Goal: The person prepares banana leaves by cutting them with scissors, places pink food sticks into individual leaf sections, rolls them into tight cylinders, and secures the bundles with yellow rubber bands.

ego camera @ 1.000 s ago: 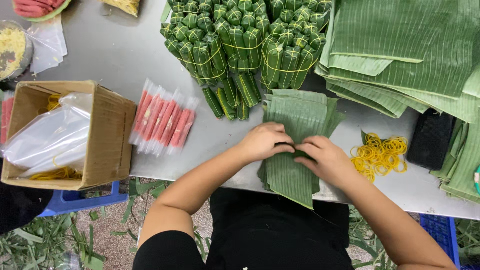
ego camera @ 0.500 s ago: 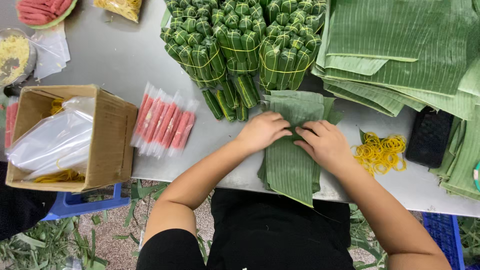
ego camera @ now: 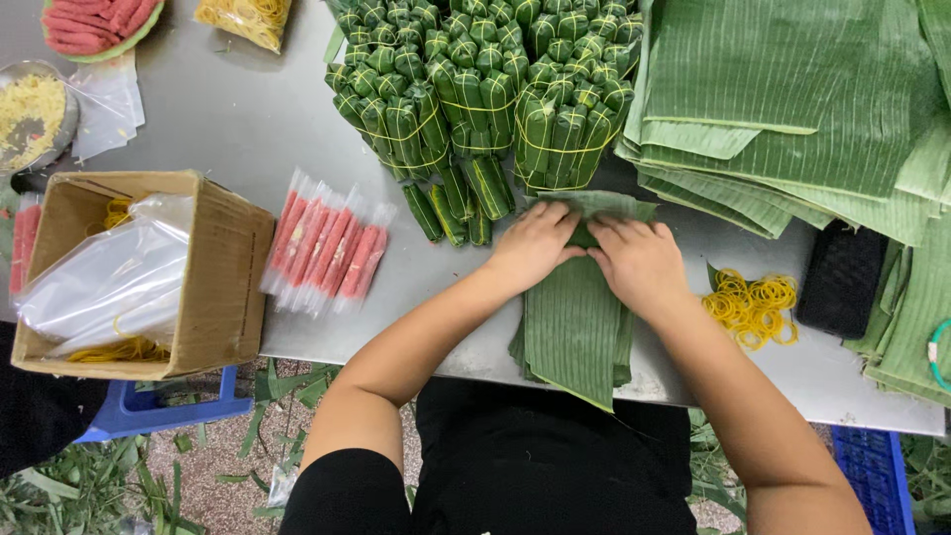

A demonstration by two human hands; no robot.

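A small stack of green banana leaf strips (ego camera: 573,327) lies on the grey metal table (ego camera: 248,129) and hangs over its near edge. My left hand (ego camera: 532,245) and my right hand (ego camera: 639,261) rest side by side on the far end of this stack, fingers curled over a fold in the top leaf. What is under the fingers is hidden. Beyond my hands stand bundles of leaf-wrapped rolls (ego camera: 475,99) tied with yellow rubber bands. Left of my hands lies a row of pink sausages in clear sleeves (ego camera: 327,243).
A big pile of banana leaves (ego camera: 792,109) fills the right side. Yellow rubber bands (ego camera: 753,305) and a black pouch (ego camera: 840,277) lie right of my hands. A cardboard box with plastic bags (ego camera: 129,272) sits left, over a blue stool (ego camera: 149,411). Bowls of food stand far left.
Both hands have slid up the leaf stack toward its far end, staying close together. The view has shifted slightly; nothing else has moved.
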